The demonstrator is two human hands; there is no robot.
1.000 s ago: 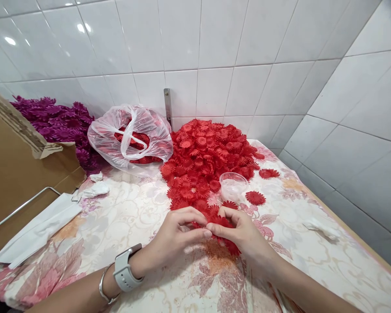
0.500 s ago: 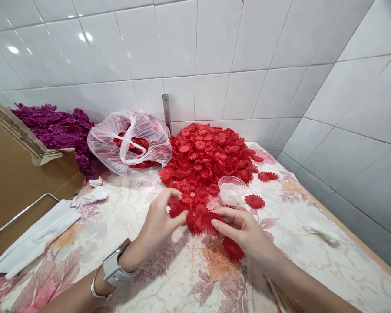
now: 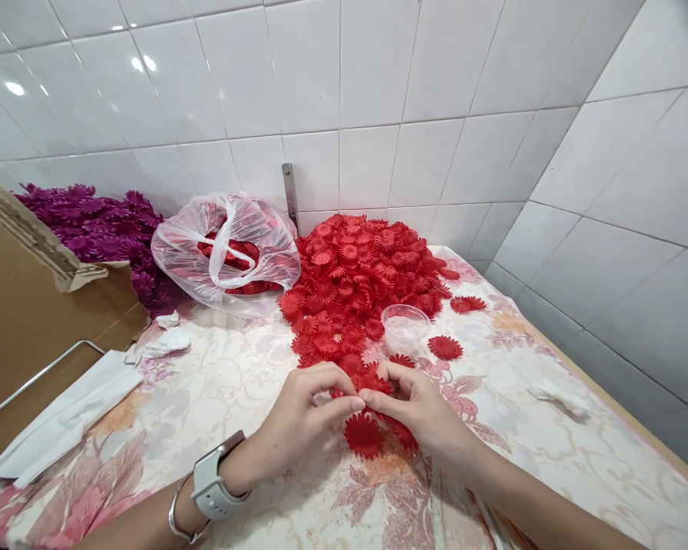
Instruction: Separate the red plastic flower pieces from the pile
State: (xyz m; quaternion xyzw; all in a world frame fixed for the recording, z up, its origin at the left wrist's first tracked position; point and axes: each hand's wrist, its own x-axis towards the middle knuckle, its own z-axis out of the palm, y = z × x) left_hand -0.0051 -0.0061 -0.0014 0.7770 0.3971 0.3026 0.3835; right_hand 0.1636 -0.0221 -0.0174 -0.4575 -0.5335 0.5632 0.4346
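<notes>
Above the near part of the table, my left hand (image 3: 315,405) and my right hand (image 3: 418,405) meet, thumb tips almost touching. Between them is a red fabric flower (image 3: 377,380) with pointed petals, pinched by the fingers of both hands and partly hidden by them. Just below the fingertips is another red flower (image 3: 364,435); whether it rests on the cloth or hangs from the hands, I cannot tell. One more pokes out from under my right hand. Beyond my fingers rises a large heap of red flowers (image 3: 355,267). A clear round cup (image 3: 405,330) with whitish contents stands at its near right side.
Left of the heap sits a tied clear plastic bag (image 3: 175,256) of red pieces, with purple flowers (image 3: 108,229) behind. A cardboard box (image 3: 51,283) and folded white paper (image 3: 63,416) occupy the left. Tiled walls (image 3: 372,69) bound the back and right of the floral-covered table.
My left hand has moved right and closed at the flower beside my right fingers. A red flower now shows below the fingertips. The view has shifted slightly.
</notes>
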